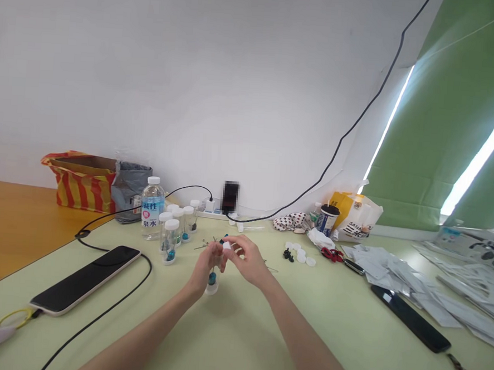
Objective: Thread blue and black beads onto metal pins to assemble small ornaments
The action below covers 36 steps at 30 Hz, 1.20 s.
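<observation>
Left hand [206, 265], closed around a small clear vial [212, 278], with a teal-blue blob inside and a white base [211, 289] just above the pale green tabletop [238, 332]. Right hand [246, 258], close beside the left, its fingertips pinching a small white cap [226, 245], though partly hidden, so the exact grip hard to make out. Just past both hands, thin metal pins [203, 245] lying loose on the tabletop. Further left, a cluster of similar capped vials [170, 239] standing upright near a water bottle [152, 207] with a blue label. Beyond them, a white power strip [211, 215] against the wall. To the right of the hands, a scatter of white caps [300, 256] beside small black pieces [288, 255] and red-handled scissors [332, 255]. Further right, a spread of flat white packets [392, 275], with a black phone [410, 319] along their edge. At the left, a second phone [85, 279] lying face up on a black cable [110, 294]. Behind, on a wooden desk [14, 221], a red-and-yellow striped bag [80, 181].
</observation>
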{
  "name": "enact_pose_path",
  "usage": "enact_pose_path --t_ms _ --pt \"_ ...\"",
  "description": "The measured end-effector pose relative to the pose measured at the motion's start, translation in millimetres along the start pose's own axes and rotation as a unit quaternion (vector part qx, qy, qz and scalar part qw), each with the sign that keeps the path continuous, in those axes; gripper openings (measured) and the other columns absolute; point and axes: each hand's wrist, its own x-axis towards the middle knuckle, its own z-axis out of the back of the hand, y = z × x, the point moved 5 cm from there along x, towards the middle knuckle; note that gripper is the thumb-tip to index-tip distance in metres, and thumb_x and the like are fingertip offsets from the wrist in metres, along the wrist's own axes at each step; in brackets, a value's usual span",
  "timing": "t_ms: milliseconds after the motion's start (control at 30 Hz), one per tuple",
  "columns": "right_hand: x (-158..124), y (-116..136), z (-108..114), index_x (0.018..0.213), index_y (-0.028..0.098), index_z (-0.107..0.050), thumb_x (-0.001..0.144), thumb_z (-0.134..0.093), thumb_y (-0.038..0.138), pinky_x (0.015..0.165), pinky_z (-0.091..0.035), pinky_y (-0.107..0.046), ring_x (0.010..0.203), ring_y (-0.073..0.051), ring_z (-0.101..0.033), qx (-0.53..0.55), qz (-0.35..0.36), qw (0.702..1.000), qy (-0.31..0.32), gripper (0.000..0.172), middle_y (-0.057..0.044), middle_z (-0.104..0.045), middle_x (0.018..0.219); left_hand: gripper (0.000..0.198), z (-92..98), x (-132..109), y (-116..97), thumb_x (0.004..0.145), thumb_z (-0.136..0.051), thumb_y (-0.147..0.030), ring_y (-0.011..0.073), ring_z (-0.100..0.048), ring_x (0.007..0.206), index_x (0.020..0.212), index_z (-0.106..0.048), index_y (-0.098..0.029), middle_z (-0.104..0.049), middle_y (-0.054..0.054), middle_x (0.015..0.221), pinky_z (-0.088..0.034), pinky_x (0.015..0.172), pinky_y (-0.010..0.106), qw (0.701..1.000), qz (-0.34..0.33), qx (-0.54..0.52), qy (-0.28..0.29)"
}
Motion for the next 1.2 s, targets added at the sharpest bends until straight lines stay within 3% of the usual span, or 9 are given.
enact_pose_path --t_ms 300,533,800,1000,1200 --pt "11 18 -13 0.102 0.022 -0.066 0.074 -0.068 0.012 0.071 -0.044 -0.026 0.082 -0.015 -0.053 -0.084 0.040 0.995 0.027 0.030 -0.003 -0.063 0.095 0.041 2.9 2 3 0.083 -0.043 -0.053 0.0150 -0.048 0.050 0.067 -0.057 -0.018 -0.055 -0.002 0.057 -0.041 0.051 0.028 1.000 0.013 -0.023 -0.017" --pt "13 11 -14 0.112 0.026 -0.065 0.073 -0.069 0.010 0.073 -0.044 -0.028 0.077 -0.014 -0.054 -0.082 0.026 0.994 0.072 0.043 -0.002 -0.063 0.096 0.036 6.4 5 10 0.084 -0.049 -0.048 0.0121 -0.050 0.051 0.069 -0.059 -0.017 -0.057 -0.003 0.061 -0.042 0.052 0.027 0.999 0.029 -0.027 -0.005" --pt "-1 3 -17 0.117 0.030 -0.062 0.078 -0.068 0.019 0.094 -0.040 -0.037 0.105 -0.019 -0.051 -0.033 0.039 0.999 -0.001 0.041 -0.001 -0.066 0.107 0.040 8.5 5 8 0.086 -0.049 -0.048 0.0122 -0.052 0.052 0.061 -0.054 -0.017 -0.054 -0.005 0.056 -0.042 0.054 0.028 0.998 0.058 -0.016 0.001" --pt "-13 -12 -27 0.123 0.031 -0.056 0.077 -0.067 0.018 0.081 -0.045 -0.032 0.099 -0.019 -0.053 -0.006 0.050 0.997 -0.059 0.049 -0.002 -0.064 0.113 0.037 7.4 4 4 0.086 -0.050 -0.046 0.0126 -0.052 0.054 0.062 -0.055 -0.017 -0.054 -0.004 0.058 -0.042 0.055 0.028 0.997 0.075 -0.012 -0.013" --pt "-18 -16 -33 0.127 0.030 -0.053 0.080 -0.063 0.017 0.082 -0.045 -0.034 0.096 -0.020 -0.052 -0.023 0.077 0.991 -0.103 0.050 -0.002 -0.064 0.111 0.037 6.1 2 2 0.086 -0.051 -0.044 0.0122 -0.051 0.053 0.061 -0.054 -0.017 -0.054 -0.005 0.057 -0.042 0.055 0.027 0.996 0.078 -0.008 -0.031"
